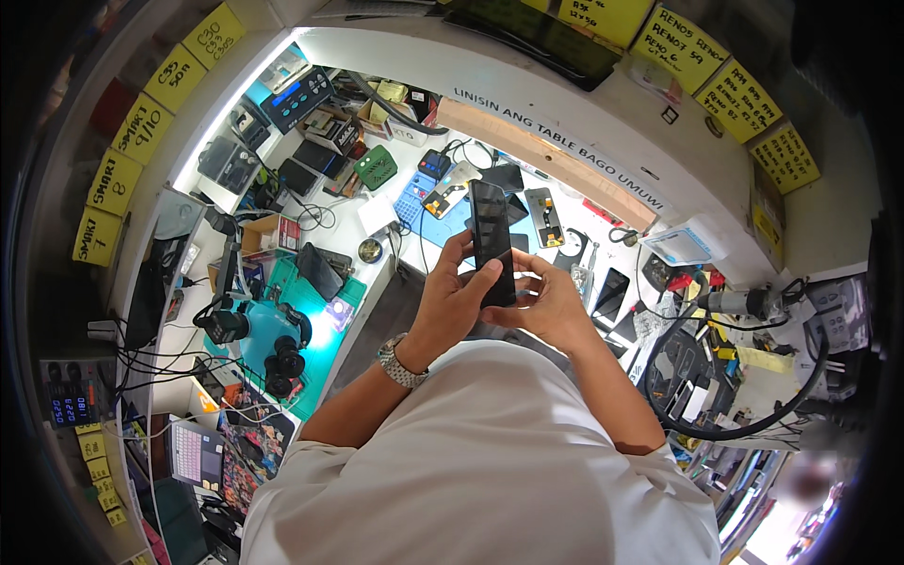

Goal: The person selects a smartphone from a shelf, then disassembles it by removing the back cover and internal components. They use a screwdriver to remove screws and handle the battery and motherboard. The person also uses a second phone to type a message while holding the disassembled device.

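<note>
A black smartphone (492,235) is held upright in front of my body, over the near edge of the workbench. Wrapped round its left side is my left hand (452,292), its thumb lying on the dark screen; a metal watch sits on that wrist. My right hand (546,303) grips the phone's lower right side, fingers curled behind and along its edge. Behind the phone a blue work mat (443,229) carries a phone part with gold and orange pieces (452,190). Another opened phone part (544,218) lies to the right of the mat.
At left a teal microscope (268,339) stands on a green mat (299,391). A round tin (370,250) sits near the bench edge. On the right lie a dark phone (611,294), tools and a thick black cable (744,433). A shelf with yellow labels (678,47) overhangs the bench.
</note>
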`<move>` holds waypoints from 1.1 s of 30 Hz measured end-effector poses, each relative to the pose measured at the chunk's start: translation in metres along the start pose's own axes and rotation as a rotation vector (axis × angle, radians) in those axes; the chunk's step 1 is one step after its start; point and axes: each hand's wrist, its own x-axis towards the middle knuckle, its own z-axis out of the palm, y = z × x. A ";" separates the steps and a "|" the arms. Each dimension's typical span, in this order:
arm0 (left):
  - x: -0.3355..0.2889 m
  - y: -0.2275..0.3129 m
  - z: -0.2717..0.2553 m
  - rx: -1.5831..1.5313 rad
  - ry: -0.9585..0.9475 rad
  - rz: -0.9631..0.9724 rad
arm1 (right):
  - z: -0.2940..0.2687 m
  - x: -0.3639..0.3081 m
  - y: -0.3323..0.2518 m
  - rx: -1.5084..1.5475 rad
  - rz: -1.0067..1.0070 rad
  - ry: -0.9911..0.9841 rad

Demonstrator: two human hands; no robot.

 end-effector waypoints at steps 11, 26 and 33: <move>-0.001 0.000 -0.012 0.026 -0.121 -0.087 | -0.012 0.012 0.020 0.183 0.015 -0.075; 0.005 -0.008 -0.030 -0.050 -0.266 -0.086 | -0.011 0.003 0.030 0.171 0.038 -0.048; 0.012 -0.013 -0.037 -0.013 -0.304 -0.088 | -0.004 0.004 0.042 0.053 0.002 0.037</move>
